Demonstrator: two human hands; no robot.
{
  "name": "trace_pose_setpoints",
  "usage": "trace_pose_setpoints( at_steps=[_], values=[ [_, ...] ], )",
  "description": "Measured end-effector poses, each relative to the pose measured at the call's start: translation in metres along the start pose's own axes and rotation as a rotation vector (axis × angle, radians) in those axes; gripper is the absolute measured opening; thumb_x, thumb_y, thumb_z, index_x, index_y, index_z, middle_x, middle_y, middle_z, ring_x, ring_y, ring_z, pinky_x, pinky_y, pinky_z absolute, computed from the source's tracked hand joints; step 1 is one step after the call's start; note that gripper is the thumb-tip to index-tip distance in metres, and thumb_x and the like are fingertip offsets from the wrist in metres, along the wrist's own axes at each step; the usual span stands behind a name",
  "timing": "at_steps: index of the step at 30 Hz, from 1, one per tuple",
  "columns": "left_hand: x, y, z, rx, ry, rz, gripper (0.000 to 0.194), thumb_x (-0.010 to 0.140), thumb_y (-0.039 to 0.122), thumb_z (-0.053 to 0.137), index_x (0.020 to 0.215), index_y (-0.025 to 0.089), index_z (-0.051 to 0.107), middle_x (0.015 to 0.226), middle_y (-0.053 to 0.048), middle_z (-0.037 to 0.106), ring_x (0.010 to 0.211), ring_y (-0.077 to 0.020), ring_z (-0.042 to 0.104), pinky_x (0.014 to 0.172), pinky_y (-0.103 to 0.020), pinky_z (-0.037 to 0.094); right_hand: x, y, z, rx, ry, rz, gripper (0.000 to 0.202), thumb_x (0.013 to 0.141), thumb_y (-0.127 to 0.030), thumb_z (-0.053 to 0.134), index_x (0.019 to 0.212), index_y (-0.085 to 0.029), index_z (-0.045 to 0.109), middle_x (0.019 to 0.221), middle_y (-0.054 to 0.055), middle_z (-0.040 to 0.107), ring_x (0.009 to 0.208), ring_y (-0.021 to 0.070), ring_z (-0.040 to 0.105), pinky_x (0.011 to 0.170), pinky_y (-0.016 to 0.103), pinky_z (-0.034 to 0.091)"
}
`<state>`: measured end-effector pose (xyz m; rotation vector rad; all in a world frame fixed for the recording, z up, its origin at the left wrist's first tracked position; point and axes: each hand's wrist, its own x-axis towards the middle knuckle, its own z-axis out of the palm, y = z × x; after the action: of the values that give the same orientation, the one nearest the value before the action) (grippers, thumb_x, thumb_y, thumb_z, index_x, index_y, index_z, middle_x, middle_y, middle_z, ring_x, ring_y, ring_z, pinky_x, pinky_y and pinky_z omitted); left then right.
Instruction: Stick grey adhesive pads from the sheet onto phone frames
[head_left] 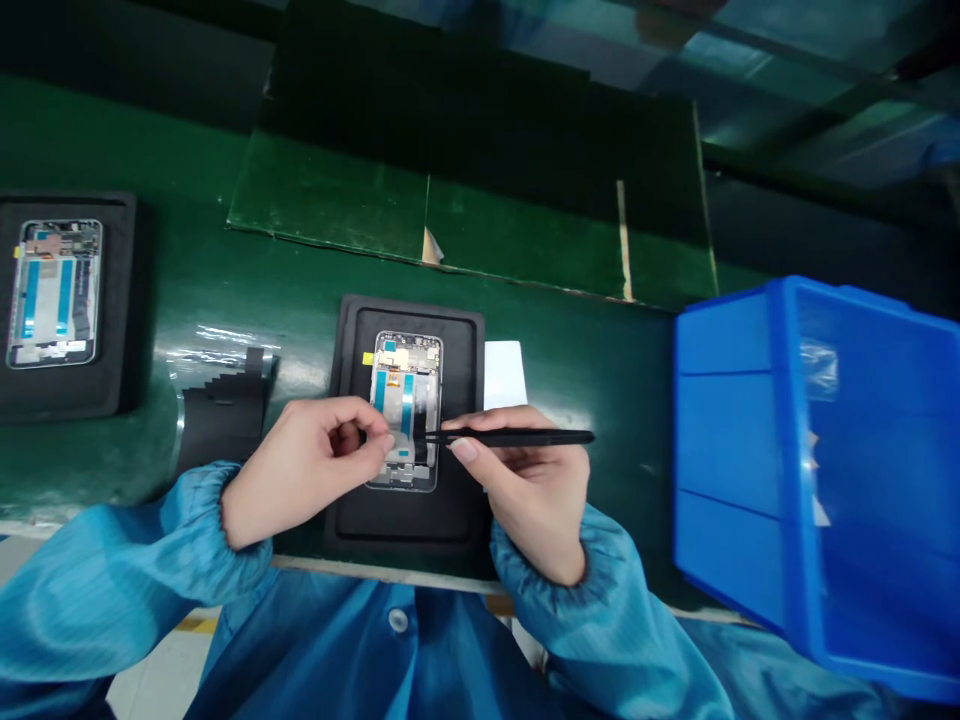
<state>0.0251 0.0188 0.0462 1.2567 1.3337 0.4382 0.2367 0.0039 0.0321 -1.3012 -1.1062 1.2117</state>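
An opened phone lies in a black foam tray in front of me. Inside it show blue strips, a grey panel and a circuit board along the top. My right hand is closed round black tweezers, whose tips reach the phone's lower middle. Over the phone's lower left, my left hand pinches with thumb and forefinger. A pale, see-through bit shows by those fingertips, but what they grip is too small to make out. A yellow tab sticks out from the phone's upper left side.
Another opened phone rests in a second black tray at far left. Black sheets on clear film lie left of my left hand. A white card is partly beneath the middle tray. A blue bin stands on the right.
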Motion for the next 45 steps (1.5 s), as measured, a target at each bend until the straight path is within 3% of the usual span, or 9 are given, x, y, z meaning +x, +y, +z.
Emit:
trace_pose_setpoints(
  at_steps=[7, 14, 17, 20, 23, 29, 45],
  values=[
    [-0.001, 0.003, 0.001, 0.024, -0.009, 0.016, 0.020, 0.083, 0.036, 0.064, 0.079, 0.018, 0.070, 0.060, 0.003, 0.056, 0.054, -0.0085, 0.044, 0.051, -0.022, 0.036, -0.004, -0.002, 0.003, -0.038, -0.013, 0.057, 0.019, 0.075, -0.026, 0.086, 0.085, -0.022, 0.070, 0.082, 0.004, 0.080, 0.078, 0.0229, 0.079, 0.075, 0.035, 0.068],
    [0.000, -0.001, -0.003, 0.105, 0.030, 0.041, 0.024, 0.086, 0.042, 0.064, 0.088, 0.020, 0.073, 0.058, 0.005, 0.055, 0.052, -0.0093, 0.046, 0.049, -0.023, 0.037, -0.003, -0.001, 0.004, -0.086, 0.056, 0.038, 0.017, 0.075, -0.027, 0.086, 0.081, -0.022, 0.071, 0.077, 0.003, 0.079, 0.072, 0.0220, 0.079, 0.065, 0.030, 0.066],
    [0.001, -0.008, -0.007, 0.276, 0.201, 0.181, 0.021, 0.089, 0.038, 0.064, 0.097, 0.021, 0.073, 0.062, 0.004, 0.057, 0.054, -0.0099, 0.049, 0.054, -0.023, 0.043, 0.005, -0.003, 0.007, -0.173, 0.113, 0.038, 0.017, 0.076, -0.029, 0.085, 0.080, -0.021, 0.071, 0.074, 0.003, 0.077, 0.064, 0.0189, 0.075, 0.056, 0.027, 0.062],
    [0.005, -0.018, -0.007, 0.557, 0.376, 0.462, 0.015, 0.091, 0.024, 0.062, 0.101, 0.017, 0.071, 0.091, -0.004, 0.068, 0.079, -0.0145, 0.062, 0.077, -0.028, 0.052, 0.016, -0.003, 0.015, -0.302, 0.127, 0.001, 0.015, 0.077, -0.027, 0.084, 0.080, -0.021, 0.071, 0.070, 0.001, 0.075, 0.056, 0.0151, 0.070, 0.051, 0.025, 0.058],
    [0.010, -0.028, -0.001, 0.756, 0.415, 0.613, 0.020, 0.092, 0.020, 0.060, 0.108, 0.013, 0.069, 0.109, -0.011, 0.065, 0.100, -0.0226, 0.062, 0.091, -0.036, 0.052, 0.026, 0.000, 0.022, -0.371, 0.120, -0.010, 0.013, 0.078, -0.027, 0.082, 0.081, -0.020, 0.071, 0.066, 0.000, 0.073, 0.054, 0.0144, 0.067, 0.049, 0.025, 0.056],
    [0.015, -0.037, 0.007, 0.849, 0.385, 0.601, 0.030, 0.091, 0.021, 0.059, 0.120, 0.012, 0.062, 0.113, -0.014, 0.061, 0.100, -0.0257, 0.059, 0.087, -0.040, 0.053, 0.037, 0.012, 0.025, -0.378, 0.089, 0.036, 0.014, 0.079, -0.028, 0.082, 0.082, -0.020, 0.071, 0.066, 0.000, 0.073, 0.054, 0.0143, 0.067, 0.049, 0.025, 0.056],
    [0.017, -0.035, 0.007, 0.847, 0.376, 0.617, 0.031, 0.089, 0.020, 0.059, 0.119, 0.010, 0.062, 0.112, -0.016, 0.061, 0.094, -0.0259, 0.056, 0.082, -0.040, 0.053, 0.040, 0.007, 0.026, -0.465, 0.101, 0.015, 0.011, 0.080, -0.027, 0.081, 0.082, -0.020, 0.072, 0.071, 0.001, 0.075, 0.054, 0.0146, 0.069, 0.047, 0.023, 0.057]
  ],
)
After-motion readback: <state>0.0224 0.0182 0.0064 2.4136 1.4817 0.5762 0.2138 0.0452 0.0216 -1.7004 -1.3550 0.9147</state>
